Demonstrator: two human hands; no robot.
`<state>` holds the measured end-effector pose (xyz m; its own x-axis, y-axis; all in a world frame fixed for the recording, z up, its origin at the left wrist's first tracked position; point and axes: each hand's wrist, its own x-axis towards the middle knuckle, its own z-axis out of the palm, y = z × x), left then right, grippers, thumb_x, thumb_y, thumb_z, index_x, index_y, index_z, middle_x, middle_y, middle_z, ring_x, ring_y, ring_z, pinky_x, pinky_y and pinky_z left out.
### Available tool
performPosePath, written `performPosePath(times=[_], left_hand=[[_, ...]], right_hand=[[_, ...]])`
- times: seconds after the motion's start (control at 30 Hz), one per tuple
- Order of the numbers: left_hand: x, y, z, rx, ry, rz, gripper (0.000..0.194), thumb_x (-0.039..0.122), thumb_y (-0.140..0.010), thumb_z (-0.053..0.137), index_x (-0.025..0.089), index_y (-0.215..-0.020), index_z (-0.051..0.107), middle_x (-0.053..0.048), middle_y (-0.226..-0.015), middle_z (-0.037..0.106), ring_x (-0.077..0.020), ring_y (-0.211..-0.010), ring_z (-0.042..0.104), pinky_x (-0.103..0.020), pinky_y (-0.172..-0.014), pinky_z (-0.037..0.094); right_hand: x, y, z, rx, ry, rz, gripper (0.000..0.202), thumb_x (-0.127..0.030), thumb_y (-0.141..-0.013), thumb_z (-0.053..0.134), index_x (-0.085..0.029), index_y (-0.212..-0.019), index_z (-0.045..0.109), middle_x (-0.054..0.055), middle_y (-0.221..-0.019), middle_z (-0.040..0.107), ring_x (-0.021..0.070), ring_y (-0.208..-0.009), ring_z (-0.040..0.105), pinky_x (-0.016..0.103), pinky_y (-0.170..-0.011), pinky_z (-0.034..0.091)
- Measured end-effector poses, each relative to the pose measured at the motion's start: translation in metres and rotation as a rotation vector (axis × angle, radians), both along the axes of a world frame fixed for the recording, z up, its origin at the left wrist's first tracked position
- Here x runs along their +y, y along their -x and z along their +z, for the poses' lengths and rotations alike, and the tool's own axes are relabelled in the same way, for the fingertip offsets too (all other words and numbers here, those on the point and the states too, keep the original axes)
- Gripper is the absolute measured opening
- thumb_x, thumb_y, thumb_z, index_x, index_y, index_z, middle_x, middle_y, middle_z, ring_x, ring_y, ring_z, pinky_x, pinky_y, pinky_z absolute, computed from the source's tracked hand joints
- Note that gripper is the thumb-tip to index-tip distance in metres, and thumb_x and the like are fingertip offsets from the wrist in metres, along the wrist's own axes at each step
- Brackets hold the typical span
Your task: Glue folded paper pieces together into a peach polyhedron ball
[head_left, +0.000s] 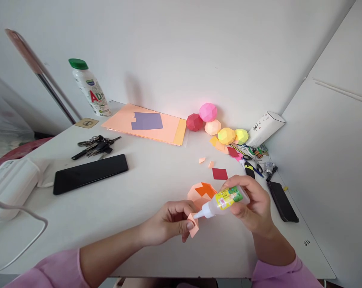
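Observation:
My left hand (171,224) pinches a small folded peach paper piece (194,231) near the front of the table. In my right hand (254,204) is a glue bottle (225,200) with a yellow and green label, tilted so that its nozzle points down left at the top of the piece. Whether glue is coming out cannot be made out. Just behind my left fingers lies a partly built peach paper ball (195,193), open, with orange showing inside. A dark red paper rhombus (220,174) and two small peach scraps (202,160) lie beyond it.
Several finished paper balls (208,112) stand along the wall, beside peach sheets (165,136) and a white tube (265,128). Tools (249,169) and a black case (283,202) are at the right. A phone (91,174), keys (98,146) and a bottle (92,92) are at the left.

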<state>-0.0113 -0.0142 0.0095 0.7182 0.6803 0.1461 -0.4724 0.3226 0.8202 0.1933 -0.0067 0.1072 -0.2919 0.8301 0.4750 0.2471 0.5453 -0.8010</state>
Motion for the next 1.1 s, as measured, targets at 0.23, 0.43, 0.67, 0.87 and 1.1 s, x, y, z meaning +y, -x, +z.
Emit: performPosePath(times=[0.23,0.43,0.67,0.87,1.1], left_hand=[[0.0012,-0.0006,-0.0027,0.011,0.005,-0.004,0.017,0.029,-0.084,0.065,0.013,-0.078,0.062,-0.002,-0.071,0.062,-0.0085,-0.059,0.054,-0.021,-0.052,0.047],[0.0004,-0.001,-0.0007,0.047,0.019,0.0,0.022,0.034,-0.082,0.066,0.014,-0.076,0.062,-0.002,-0.069,0.061,-0.0091,-0.056,0.051,-0.022,-0.05,0.044],[0.0006,-0.0005,-0.0005,0.089,0.049,0.007,0.023,0.035,-0.08,0.068,0.013,-0.076,0.062,-0.002,-0.069,0.059,-0.0093,-0.055,0.05,-0.022,-0.048,0.041],[0.0022,0.0005,-0.0002,0.077,0.035,0.007,0.022,0.034,-0.082,0.066,0.014,-0.074,0.062,-0.003,-0.067,0.06,-0.0087,-0.053,0.047,-0.023,-0.049,0.04],[0.0019,0.001,-0.0001,0.086,0.041,0.005,0.02,0.033,-0.081,0.067,0.014,-0.075,0.063,-0.002,-0.066,0.059,-0.0086,-0.052,0.047,-0.023,-0.049,0.039]], right_hand=[[-0.0011,0.0013,-0.0005,0.0,-0.069,0.015,0.035,-0.052,-0.078,0.067,-0.022,-0.094,0.061,0.0,-0.06,0.059,0.0172,-0.056,0.059,0.026,-0.045,0.044],[0.0007,0.0,-0.0003,0.003,-0.151,0.054,0.036,-0.05,-0.077,0.069,-0.022,-0.099,0.062,0.002,-0.066,0.063,0.016,-0.055,0.059,0.025,-0.045,0.045],[0.0011,-0.0004,-0.0021,-0.002,-0.192,0.083,0.037,-0.048,-0.076,0.07,-0.023,-0.102,0.062,0.004,-0.073,0.064,0.0184,-0.062,0.062,0.028,-0.05,0.05],[0.0027,-0.0008,0.0002,-0.034,-0.228,0.098,0.036,-0.049,-0.077,0.068,-0.023,-0.102,0.063,0.004,-0.071,0.063,0.0169,-0.058,0.059,0.027,-0.048,0.049],[0.0033,0.0003,-0.0013,-0.007,-0.222,0.095,0.036,-0.047,-0.077,0.069,-0.023,-0.102,0.063,0.004,-0.072,0.066,0.0171,-0.06,0.06,0.027,-0.05,0.05]])
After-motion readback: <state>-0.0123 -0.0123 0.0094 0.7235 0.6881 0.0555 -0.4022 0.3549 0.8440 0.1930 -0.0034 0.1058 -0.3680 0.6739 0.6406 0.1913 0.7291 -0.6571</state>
